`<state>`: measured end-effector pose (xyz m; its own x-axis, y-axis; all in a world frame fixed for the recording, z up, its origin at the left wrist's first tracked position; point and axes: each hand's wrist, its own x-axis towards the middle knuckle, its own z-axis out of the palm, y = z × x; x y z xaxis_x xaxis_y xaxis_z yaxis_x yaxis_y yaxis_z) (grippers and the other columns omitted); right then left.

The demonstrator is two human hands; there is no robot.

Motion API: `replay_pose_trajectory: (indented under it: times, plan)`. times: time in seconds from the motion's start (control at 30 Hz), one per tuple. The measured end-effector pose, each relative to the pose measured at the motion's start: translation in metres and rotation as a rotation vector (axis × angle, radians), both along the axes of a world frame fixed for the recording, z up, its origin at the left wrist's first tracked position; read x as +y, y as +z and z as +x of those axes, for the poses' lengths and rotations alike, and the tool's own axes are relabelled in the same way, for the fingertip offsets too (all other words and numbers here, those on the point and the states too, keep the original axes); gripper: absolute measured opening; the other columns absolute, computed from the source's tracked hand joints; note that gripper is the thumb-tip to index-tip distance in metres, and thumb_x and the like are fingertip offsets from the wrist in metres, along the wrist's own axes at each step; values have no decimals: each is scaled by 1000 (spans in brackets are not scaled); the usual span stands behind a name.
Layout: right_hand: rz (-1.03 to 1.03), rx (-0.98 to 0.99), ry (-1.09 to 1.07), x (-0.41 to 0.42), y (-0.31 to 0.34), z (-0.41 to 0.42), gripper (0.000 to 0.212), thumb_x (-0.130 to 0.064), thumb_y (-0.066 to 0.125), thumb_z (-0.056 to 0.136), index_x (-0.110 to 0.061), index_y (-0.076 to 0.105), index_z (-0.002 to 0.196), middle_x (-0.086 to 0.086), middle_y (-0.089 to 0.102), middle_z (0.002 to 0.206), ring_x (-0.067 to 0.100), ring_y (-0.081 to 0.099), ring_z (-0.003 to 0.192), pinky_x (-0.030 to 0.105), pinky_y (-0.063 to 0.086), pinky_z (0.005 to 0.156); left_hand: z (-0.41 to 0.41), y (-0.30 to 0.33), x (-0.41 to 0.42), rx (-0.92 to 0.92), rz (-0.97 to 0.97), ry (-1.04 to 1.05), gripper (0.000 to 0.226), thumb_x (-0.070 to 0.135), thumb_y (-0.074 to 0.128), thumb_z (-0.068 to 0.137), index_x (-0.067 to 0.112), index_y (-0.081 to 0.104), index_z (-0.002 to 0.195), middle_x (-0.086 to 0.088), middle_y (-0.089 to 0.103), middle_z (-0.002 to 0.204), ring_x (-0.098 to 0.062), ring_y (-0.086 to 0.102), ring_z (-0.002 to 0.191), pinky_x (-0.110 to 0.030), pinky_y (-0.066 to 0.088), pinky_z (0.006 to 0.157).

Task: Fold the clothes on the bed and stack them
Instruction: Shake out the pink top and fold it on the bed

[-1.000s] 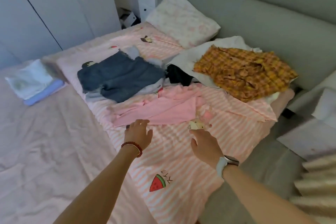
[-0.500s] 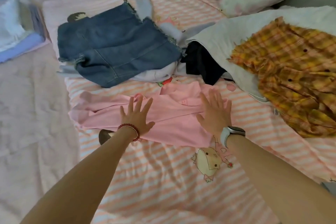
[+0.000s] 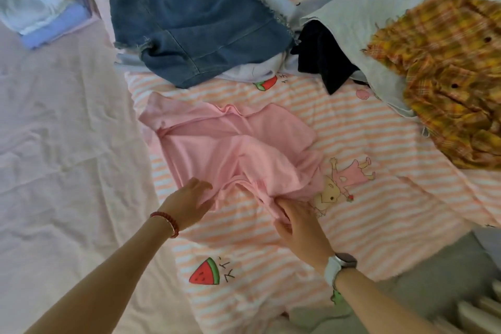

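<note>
pink jersey, thin and limp by the look of it: the pink top (image 3: 230,144) lies rumpled on the striped quilt (image 3: 379,198) of the bed, in the middle of the view, its near hem bunched toward the person. the left hand (image 3: 187,200) lies at the near left edge of the cloth, fingers (image 3: 199,184) fairly straight and resting on or just under the hem; whether they pinch any fabric i cannot tell. the right hand (image 3: 298,222) is at the near right of the hem with its fingers curled into the folds, seemingly gripping a bunch of the pink cloth, though the fingertips are hidden in it.

beyond it sit the denim shorts (image 3: 195,27) on a pale garment, a dark garment (image 3: 325,62) just right of them, and a yellow plaid shirt (image 3: 444,73) on a white cloth at the far right. a small folded stack (image 3: 40,0) lies well apart at the upper left.

my judgement: this top weighs almost nothing, will drape and wrinkle rather than hold a crease, and will slide easily over the quilt. it wants taking by two corners of the hem or the shoulders, pulled taut and laid flat before any fold, since a hold in the middle would only drag it into a heap. folding appears barely begun, with most garments unfolded.
</note>
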<state>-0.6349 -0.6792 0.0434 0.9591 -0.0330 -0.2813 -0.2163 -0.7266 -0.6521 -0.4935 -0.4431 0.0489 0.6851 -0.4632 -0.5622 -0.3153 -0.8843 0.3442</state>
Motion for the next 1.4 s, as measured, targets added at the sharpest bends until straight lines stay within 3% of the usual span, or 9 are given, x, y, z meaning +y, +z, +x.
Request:
replay_pose_trajectory:
  times: [0.2, 0.3, 0.4, 0.53, 0.67, 0.93, 1.23, 1.3, 1.4]
  plan:
    - [-140, 75, 101, -10, -12, -20, 57, -23, 60, 83, -12, 38, 135, 7, 44, 126, 27, 42, 116, 33, 40, 93, -13, -18, -20, -100, 14, -114, 72, 52, 57, 83, 29, 24, 144, 3, 35, 144, -21, 34, 129, -38, 33, 103]
    - [-324, 230, 282, -21, -19, -24, 67, -36, 55, 86, -19, 23, 143, 3, 34, 134, 23, 37, 121, 30, 41, 89, -20, -30, -45, -201, 84, -60, 49, 44, 51, 90, 27, 42, 134, -1, 51, 125, -24, 45, 116, -36, 37, 93]
    - [-298, 260, 151, -25, -16, -25, 38, -27, 45, 94, -21, 39, 131, 0, 46, 123, 19, 47, 109, 28, 41, 74, -16, -22, -54, -91, -140, 170, 28, 34, 46, 96, 14, 61, 108, -9, 62, 98, -30, 57, 94, -31, 39, 72]
    - [-90, 117, -168, -27, 10, -11, 11, -17, 45, 93, -15, 53, 101, -5, 54, 86, 19, 55, 81, 23, 35, 59, 5, 27, -37, 42, -418, 318, 15, 16, 51, 94, 8, 60, 85, -9, 60, 75, -28, 55, 75, -27, 34, 63]
    - [-67, -10, -203, -31, 61, 43, 24, -19, 46, 95, -10, 52, 116, 2, 58, 104, 24, 59, 89, 30, 44, 69, 44, 101, -24, -73, -559, 456, 12, 13, 51, 94, 12, 58, 84, 1, 55, 74, -12, 48, 69, -7, 36, 56]
    - [-293, -380, -152, -58, 244, 179, 26, -22, 38, 98, -14, 54, 117, 12, 60, 111, 35, 57, 98, 37, 41, 70, 125, 272, -31, -528, -726, 498, 20, 19, 51, 94, 4, 65, 99, -8, 63, 94, -21, 55, 88, -23, 37, 76]
    - [6, -1064, -496, -56, 460, 227, 15, -20, 43, 97, -7, 50, 96, 9, 56, 80, 38, 58, 73, 43, 45, 64, 146, 460, -31, -1028, -1015, 523, 23, 22, 59, 90, 3, 68, 98, -12, 66, 99, -22, 57, 91, -23, 39, 78]
    - [27, -1118, -474, -56, 465, 219, 17, -21, 44, 97, -6, 50, 94, 9, 54, 73, 39, 58, 68, 43, 44, 63, 135, 469, -23, -949, -1052, 505, 18, 20, 60, 90, 5, 68, 92, -8, 66, 90, -17, 55, 84, -26, 43, 78]
    - [91, -1106, -365, -61, 460, 206, 10, -16, 43, 98, -12, 47, 89, 14, 53, 68, 41, 57, 66, 47, 46, 61, 113, 465, -9, -481, -1080, 352, 14, 18, 63, 88, 11, 66, 77, -2, 60, 74, -17, 53, 75, -25, 46, 70]
